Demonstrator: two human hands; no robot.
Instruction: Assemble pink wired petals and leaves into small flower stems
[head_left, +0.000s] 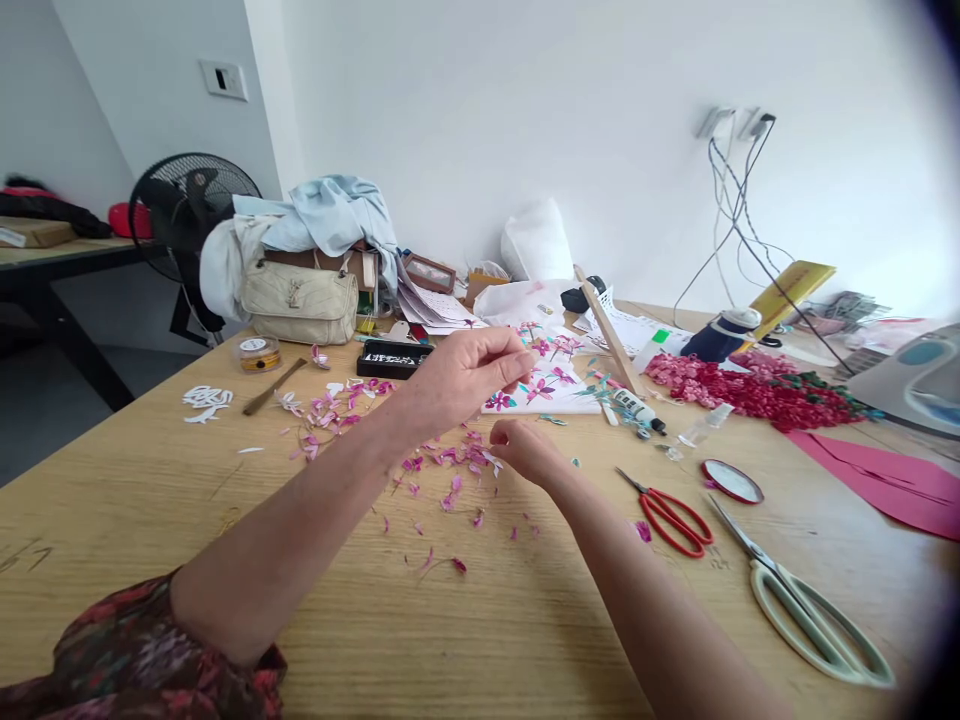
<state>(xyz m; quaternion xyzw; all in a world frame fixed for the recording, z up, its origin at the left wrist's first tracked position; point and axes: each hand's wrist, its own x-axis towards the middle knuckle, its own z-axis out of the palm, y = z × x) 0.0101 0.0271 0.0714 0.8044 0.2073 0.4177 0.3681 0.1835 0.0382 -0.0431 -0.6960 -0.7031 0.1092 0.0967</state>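
My left hand (474,375) is raised over the middle of the table, its fingers curled and pinched together; whatever they hold is too small to make out. Just below and to the right, my right hand (523,447) is low over scattered pink petals (465,455), its fingers bent and closed, with the fingertips partly hidden. Behind both hands lies a white sheet (574,395) bearing pink and purple flowers with teal leaves. More loose petals (330,408) spread to the left, beside a black tray (391,358).
Red-handled scissors (675,520), large pale-handled scissors (810,610) and a round red-rimmed lid (733,481) lie at the right. Behind them are red flower bunches (772,393) and a glue bottle (636,407). A beige bag (300,300) stands back left.
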